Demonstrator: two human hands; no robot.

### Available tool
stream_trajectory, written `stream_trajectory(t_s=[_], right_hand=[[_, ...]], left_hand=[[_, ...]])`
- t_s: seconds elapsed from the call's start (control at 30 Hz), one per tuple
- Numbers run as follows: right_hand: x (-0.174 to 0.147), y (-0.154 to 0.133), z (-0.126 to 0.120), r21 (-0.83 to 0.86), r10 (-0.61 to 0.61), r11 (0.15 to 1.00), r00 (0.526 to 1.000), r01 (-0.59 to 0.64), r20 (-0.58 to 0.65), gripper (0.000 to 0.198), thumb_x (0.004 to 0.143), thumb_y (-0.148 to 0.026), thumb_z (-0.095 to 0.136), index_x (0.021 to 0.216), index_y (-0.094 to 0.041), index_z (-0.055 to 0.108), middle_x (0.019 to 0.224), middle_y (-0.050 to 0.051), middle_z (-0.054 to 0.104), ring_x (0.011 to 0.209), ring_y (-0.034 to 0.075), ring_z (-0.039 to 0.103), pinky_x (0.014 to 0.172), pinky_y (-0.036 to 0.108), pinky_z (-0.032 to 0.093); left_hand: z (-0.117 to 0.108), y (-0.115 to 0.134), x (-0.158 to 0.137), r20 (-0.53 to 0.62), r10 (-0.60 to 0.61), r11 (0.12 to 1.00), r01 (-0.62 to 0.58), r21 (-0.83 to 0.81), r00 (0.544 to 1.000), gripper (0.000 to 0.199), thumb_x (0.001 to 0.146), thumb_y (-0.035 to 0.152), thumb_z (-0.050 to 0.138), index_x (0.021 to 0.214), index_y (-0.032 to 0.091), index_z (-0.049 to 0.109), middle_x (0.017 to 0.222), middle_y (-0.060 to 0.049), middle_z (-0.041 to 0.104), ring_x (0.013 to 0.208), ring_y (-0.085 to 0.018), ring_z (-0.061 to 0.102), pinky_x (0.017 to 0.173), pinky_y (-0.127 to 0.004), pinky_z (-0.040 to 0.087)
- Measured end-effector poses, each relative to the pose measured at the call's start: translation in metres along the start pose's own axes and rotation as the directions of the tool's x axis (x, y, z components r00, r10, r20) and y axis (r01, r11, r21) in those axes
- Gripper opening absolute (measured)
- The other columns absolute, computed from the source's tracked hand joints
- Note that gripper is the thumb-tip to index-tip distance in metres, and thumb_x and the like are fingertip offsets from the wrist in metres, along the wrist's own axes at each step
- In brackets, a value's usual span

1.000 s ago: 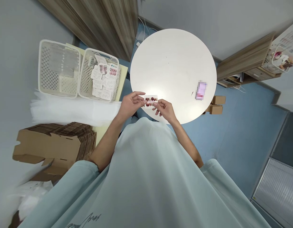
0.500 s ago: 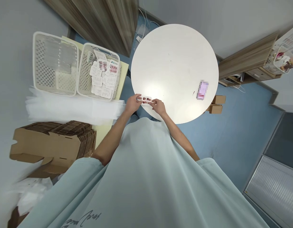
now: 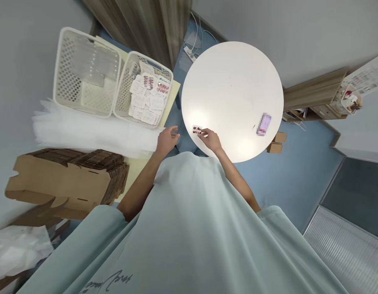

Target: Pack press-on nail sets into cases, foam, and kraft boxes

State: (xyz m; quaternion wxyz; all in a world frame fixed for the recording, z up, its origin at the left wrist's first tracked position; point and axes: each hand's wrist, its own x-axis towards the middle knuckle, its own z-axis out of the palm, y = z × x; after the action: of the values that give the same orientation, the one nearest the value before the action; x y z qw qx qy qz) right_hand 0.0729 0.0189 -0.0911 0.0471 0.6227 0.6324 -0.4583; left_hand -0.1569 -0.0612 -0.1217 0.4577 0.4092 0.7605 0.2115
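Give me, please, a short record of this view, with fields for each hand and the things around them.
Left hand: open, apart from the card
Right hand: holds the right end of a white card bearing small dark-red pieces
Table: round, white; pixelated purple item at picture right
Baskets: two, white, side by side; the right one holds many cards
Below baskets: white sheets, then cardboard

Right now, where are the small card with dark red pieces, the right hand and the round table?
Small card (image 3: 196,129): head view, on its uncovered face.
Right hand (image 3: 211,140): head view, back of the hand.
Round table (image 3: 234,94): head view, bare tabletop.
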Motion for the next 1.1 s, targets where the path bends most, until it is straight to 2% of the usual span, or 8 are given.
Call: stream_trajectory(t_s=[0.13, 0.27, 0.43, 0.57, 0.7, 0.87, 1.0, 1.1], right_hand=[[-0.006, -0.045, 0.012, -0.024, -0.108, 0.994, 0.994, 0.109, 0.019, 0.029, 0.107, -0.037, 0.068, 0.133, -0.024, 0.075, 0.125, 0.007, 0.085, 0.104, 0.023, 0.079, 0.102, 0.038, 0.06], [-0.006, -0.094, 0.036, -0.07, -0.198, 0.977, 0.978, 0.202, 0.068, 0.032, 0.107, -0.037, 0.067, 0.135, -0.023, 0.075, 0.126, 0.007, 0.084, 0.098, 0.022, 0.078, 0.099, 0.038, 0.059], [-0.001, -0.153, 0.078, -0.131, -0.283, 0.943, 0.945, 0.305, 0.164, 0.032, 0.106, -0.034, 0.069, 0.135, -0.022, 0.076, 0.126, 0.007, 0.084, 0.099, 0.023, 0.078, 0.098, 0.036, 0.058], [-0.001, -0.189, 0.104, -0.155, -0.334, 0.915, 0.916, 0.371, 0.223, 0.03, 0.107, -0.032, 0.07, 0.134, -0.022, 0.077, 0.126, 0.007, 0.084, 0.096, 0.022, 0.078, 0.098, 0.035, 0.058], [-0.005, -0.208, 0.118, -0.171, -0.344, 0.906, 0.909, 0.387, 0.235, 0.028, 0.107, -0.033, 0.071, 0.133, -0.023, 0.077, 0.124, 0.006, 0.084, 0.096, 0.022, 0.079, 0.098, 0.035, 0.059], [-0.012, -0.215, 0.124, -0.158, -0.328, 0.917, 0.918, 0.366, 0.224, 0.027, 0.108, -0.034, 0.071, 0.132, -0.022, 0.077, 0.121, 0.007, 0.085, 0.096, 0.023, 0.079, 0.095, 0.036, 0.06], [-0.015, -0.217, 0.126, -0.159, -0.287, 0.933, 0.934, 0.323, 0.213, 0.026, 0.108, -0.034, 0.071, 0.131, -0.023, 0.078, 0.124, 0.007, 0.085, 0.097, 0.023, 0.08, 0.096, 0.036, 0.06], [-0.016, -0.215, 0.124, -0.153, -0.261, 0.944, 0.946, 0.292, 0.194, 0.026, 0.108, -0.034, 0.069, 0.131, -0.025, 0.077, 0.126, 0.007, 0.084, 0.097, 0.023, 0.08, 0.096, 0.036, 0.061]], left_hand=[[-0.038, -0.025, -0.019, -0.086, -0.027, 0.997, 0.02, -0.079, 0.996, 0.045, 0.097, 0.026, 0.066, 0.142, 0.023, 0.072, 0.144, -0.009, 0.078, 0.116, -0.026, 0.08, 0.107, -0.04, 0.065], [-0.085, -0.069, -0.031, -0.191, -0.094, 0.994, 0.082, -0.07, 0.977, 0.041, 0.099, 0.029, 0.066, 0.14, 0.024, 0.07, 0.145, -0.01, 0.075, 0.116, -0.027, 0.079, 0.108, -0.042, 0.063], [-0.139, -0.137, -0.03, -0.314, -0.208, 0.973, 0.23, 0.032, 0.926, 0.055, 0.095, 0.032, 0.073, 0.148, 0.02, 0.064, 0.15, -0.02, 0.068, 0.136, -0.042, 0.068, 0.122, -0.058, 0.053], [-0.162, -0.17, -0.02, -0.338, -0.244, 0.961, 0.272, 0.038, 0.909, 0.063, 0.091, 0.031, 0.075, 0.151, 0.017, 0.062, 0.151, -0.025, 0.065, 0.144, -0.049, 0.061, 0.126, -0.063, 0.048], [-0.18, -0.172, -0.012, -0.4, -0.21, 0.971, 0.238, 0.021, 0.892, 0.054, 0.098, 0.034, 0.067, 0.149, 0.02, 0.062, 0.145, -0.022, 0.067, 0.14, -0.046, 0.063, 0.124, -0.061, 0.05], [-0.212, -0.154, 0.009, -0.457, -0.081, 0.994, 0.104, 0.025, 0.886, 0.049, 0.103, 0.032, 0.059, 0.151, 0.021, 0.061, 0.147, -0.019, 0.063, 0.14, -0.041, 0.063, 0.126, -0.057, 0.048], [-0.24, -0.14, 0.05, -0.395, 0.085, 0.995, -0.055, 0.085, 0.915, 0.054, 0.103, 0.034, 0.061, 0.155, 0.019, 0.058, 0.156, -0.02, 0.058, 0.156, -0.043, 0.048, 0.134, -0.058, 0.039], [-0.258, -0.134, 0.092, -0.33, 0.176, 0.982, -0.141, 0.129, 0.927, 0.062, 0.101, 0.038, 0.066, 0.159, 0.019, 0.055, 0.164, -0.021, 0.052, 0.161, -0.046, 0.042, 0.136, -0.062, 0.033]])
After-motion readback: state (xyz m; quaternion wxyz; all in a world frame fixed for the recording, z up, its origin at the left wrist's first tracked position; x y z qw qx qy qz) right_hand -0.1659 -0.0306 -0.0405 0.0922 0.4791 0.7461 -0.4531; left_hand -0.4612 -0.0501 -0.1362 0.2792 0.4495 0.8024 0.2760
